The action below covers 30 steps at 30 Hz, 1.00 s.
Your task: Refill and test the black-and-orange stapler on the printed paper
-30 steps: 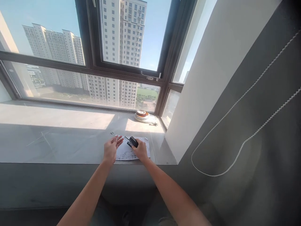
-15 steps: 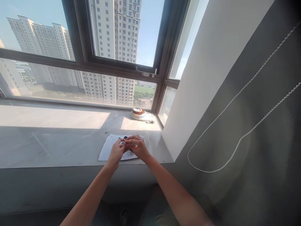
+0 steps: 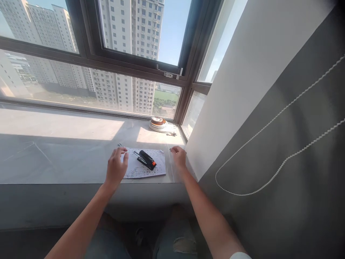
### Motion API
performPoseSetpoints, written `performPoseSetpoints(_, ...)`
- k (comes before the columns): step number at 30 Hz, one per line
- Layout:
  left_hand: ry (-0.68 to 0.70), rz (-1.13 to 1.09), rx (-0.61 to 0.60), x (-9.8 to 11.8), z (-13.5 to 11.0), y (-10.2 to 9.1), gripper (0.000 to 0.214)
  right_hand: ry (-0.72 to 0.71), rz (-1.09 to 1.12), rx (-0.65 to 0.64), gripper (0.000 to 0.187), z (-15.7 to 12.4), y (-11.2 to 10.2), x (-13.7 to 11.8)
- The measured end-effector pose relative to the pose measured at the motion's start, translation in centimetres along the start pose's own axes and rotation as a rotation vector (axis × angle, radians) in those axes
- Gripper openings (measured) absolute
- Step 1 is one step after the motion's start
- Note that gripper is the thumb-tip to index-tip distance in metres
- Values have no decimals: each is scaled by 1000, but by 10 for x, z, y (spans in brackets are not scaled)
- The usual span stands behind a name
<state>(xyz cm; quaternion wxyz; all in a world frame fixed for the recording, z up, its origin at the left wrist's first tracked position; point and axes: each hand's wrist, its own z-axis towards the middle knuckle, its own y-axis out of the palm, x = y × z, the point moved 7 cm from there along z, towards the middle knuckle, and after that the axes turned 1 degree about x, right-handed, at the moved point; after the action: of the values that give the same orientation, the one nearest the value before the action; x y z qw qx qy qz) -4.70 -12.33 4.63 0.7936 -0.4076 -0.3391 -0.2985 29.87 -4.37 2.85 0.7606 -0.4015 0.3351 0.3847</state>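
A black stapler (image 3: 147, 159) with an orange end lies open on a printed sheet of paper (image 3: 151, 170) on the grey window sill (image 3: 61, 158). My left hand (image 3: 116, 167) rests at the sheet's left edge with its fingers loosely spread and nothing in them. Just left of its fingertips lie a few small metal bits (image 3: 119, 145). My right hand (image 3: 178, 155) is on the sill to the right of the sheet, apart from the stapler. Its fingers are pinched together on something too small to name.
A round stack of flat discs (image 3: 158, 123) with small dark bits beside it sits at the back right of the sill, by the window frame (image 3: 185, 104). A white wall closes the sill on the right. A white bead cord (image 3: 269, 151) hangs on the grey wall.
Both hands were together on the stapler over the paper. They have let it go and moved apart, left hand to the sheet's left edge, right hand off to the right.
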Motion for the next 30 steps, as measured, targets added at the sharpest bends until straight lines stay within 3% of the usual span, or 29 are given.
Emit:
performPoseSetpoints(2,11,313,-24,-38,14,-22,32,122,-88,4,19,16,-10,36)
performPoseSetpoints(5,-128,619,-75,-99,26,-45,46,153,-191,-73,15,31,-4,64)
performPoseSetpoints(8,-191,770,-106,-128,26,-50,52,150,-225,-99,11,41,11,72)
performPoseSetpoints(14,-171,821,-128,-131,22,-44,57,165,-266,-58,14,58,24,82)
performPoseSetpoints(18,-145,845,-117,-133,23,-45,54,172,-274,20,25,51,9,87)
performPoseSetpoints(22,-160,904,-69,-133,40,-40,44,153,-268,-29,16,35,-2,86)
performPoseSetpoints(25,-39,825,-104,-126,64,-19,42,93,-273,-73,12,26,-3,83)
performPoseSetpoints(30,204,616,-235,-125,99,17,59,3,-378,-65,14,22,4,80)
